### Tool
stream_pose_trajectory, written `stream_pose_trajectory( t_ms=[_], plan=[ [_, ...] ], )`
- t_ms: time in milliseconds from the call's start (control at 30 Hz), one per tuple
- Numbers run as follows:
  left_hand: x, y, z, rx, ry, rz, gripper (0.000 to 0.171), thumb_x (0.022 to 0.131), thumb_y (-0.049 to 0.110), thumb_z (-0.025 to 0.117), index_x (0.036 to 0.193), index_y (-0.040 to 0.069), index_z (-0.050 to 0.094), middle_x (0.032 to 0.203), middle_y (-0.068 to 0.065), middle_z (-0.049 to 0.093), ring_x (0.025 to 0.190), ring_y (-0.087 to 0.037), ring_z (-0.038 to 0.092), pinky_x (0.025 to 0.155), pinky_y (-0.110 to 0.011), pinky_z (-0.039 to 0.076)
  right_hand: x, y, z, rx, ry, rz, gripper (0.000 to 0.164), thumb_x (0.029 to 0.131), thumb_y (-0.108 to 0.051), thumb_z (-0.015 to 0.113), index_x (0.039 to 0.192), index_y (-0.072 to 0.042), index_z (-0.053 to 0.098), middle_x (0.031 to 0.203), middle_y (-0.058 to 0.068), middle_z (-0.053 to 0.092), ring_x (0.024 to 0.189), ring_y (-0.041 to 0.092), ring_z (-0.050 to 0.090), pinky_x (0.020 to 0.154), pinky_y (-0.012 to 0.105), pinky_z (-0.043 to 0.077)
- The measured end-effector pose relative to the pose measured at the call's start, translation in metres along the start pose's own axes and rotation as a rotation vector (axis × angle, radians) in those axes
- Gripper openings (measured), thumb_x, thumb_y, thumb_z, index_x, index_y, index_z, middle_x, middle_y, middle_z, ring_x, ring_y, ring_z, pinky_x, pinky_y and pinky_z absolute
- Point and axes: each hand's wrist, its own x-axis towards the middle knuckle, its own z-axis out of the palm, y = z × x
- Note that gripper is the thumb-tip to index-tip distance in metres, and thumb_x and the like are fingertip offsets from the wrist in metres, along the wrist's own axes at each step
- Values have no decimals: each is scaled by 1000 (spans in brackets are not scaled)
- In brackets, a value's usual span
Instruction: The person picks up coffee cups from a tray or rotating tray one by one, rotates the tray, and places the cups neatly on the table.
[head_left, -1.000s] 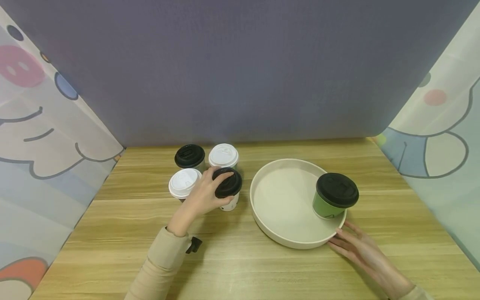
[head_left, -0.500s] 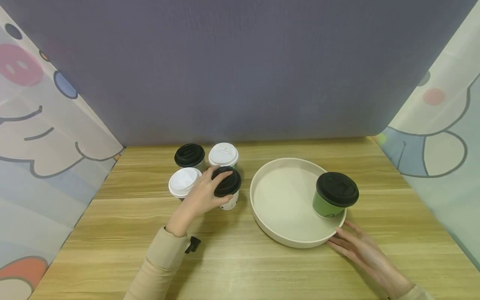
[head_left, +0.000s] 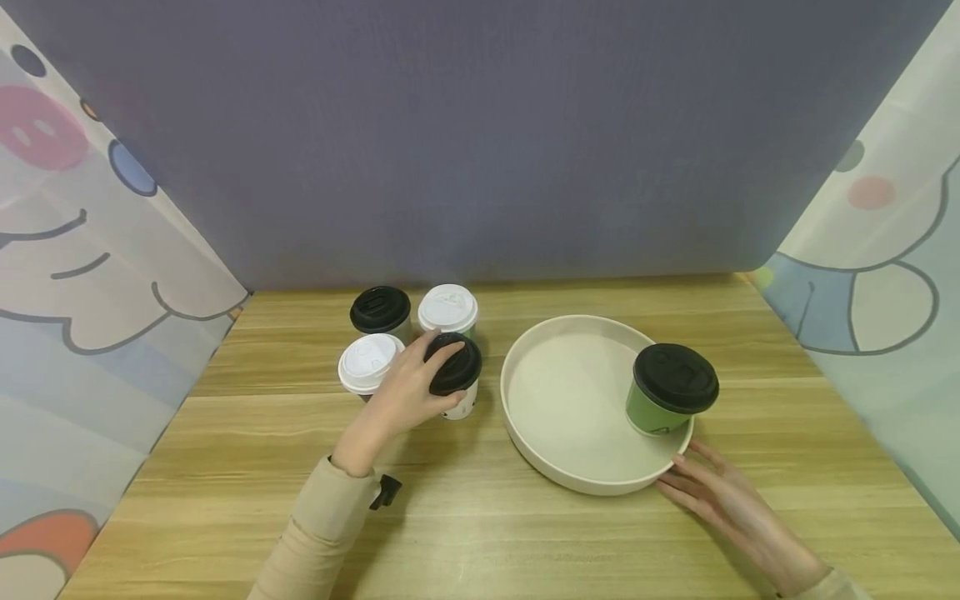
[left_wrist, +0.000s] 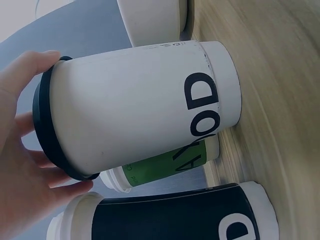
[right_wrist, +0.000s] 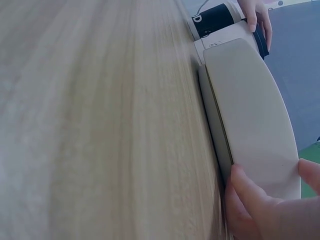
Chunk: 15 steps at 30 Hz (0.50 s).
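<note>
In the head view my left hand (head_left: 405, 387) grips the black lid of a white paper coffee cup (head_left: 461, 405), thumb on one side and fingers on the other. The left wrist view shows that cup (left_wrist: 132, 107) with dark letters near its base; it looks upright, at or very near the table. At the right, a round cream tray (head_left: 573, 400) has a green coffee cup (head_left: 652, 411) with a black lid standing inside its right edge. My right hand (head_left: 723, 508) pinches the tray's near-right wall, thumb at the rim and fingers low on the outside (right_wrist: 265, 172).
Close around the held cup stand a white-lidded dark cup (head_left: 369, 364), a black-lidded cup (head_left: 380, 310) and a white-lidded green cup (head_left: 447, 308). A grey panel (head_left: 480, 150) rises behind the wooden table (head_left: 480, 533). Patterned curtains (head_left: 885, 275) hang at both sides.
Almost nothing differs. Both hands keep their holds, and the cups and tray stay in place; only a slight shift of the head view shows.
</note>
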Motion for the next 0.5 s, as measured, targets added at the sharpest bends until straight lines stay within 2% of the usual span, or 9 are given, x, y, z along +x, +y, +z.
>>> stream_pose_trajectory(
  t_ms=[200, 367, 400, 500],
  plan=[
    [0, 3, 1, 33, 82, 60, 60, 68, 31, 73, 120, 8, 53, 123, -28, 42, 109, -40, 45, 89, -52, 36, 1, 1, -1, -4, 0, -5, 74, 95, -9, 36, 131, 1, -28, 107, 8, 51, 100, 16, 55, 91, 34, 41],
    [4, 9, 2, 48, 181, 136, 56, 67, 27, 73, 115, 5, 55, 119, -28, 44, 110, -41, 44, 92, -54, 33, 3, 2, -4, -29, -3, -16, 72, 96, -12, 35, 132, 4, -25, 106, 4, 53, 99, 14, 56, 89, 32, 42],
    [5, 12, 3, 44, 199, 155, 54, 67, 26, 73, 114, 4, 55, 119, -28, 44, 110, -41, 43, 92, -54, 33, 3, 2, -5, -20, -24, -27, 67, 96, -12, 34, 135, 4, -19, 107, 4, 53, 99, 15, 55, 89, 32, 42],
    [8, 20, 5, 30, 233, 215, 51, 67, 23, 72, 111, 3, 56, 117, -26, 45, 111, -41, 43, 93, -52, 33, 5, 2, -9, 76, -150, -63, 41, 97, -10, 27, 136, -3, 18, 110, 4, 55, 102, 17, 55, 89, 31, 42]
  ],
)
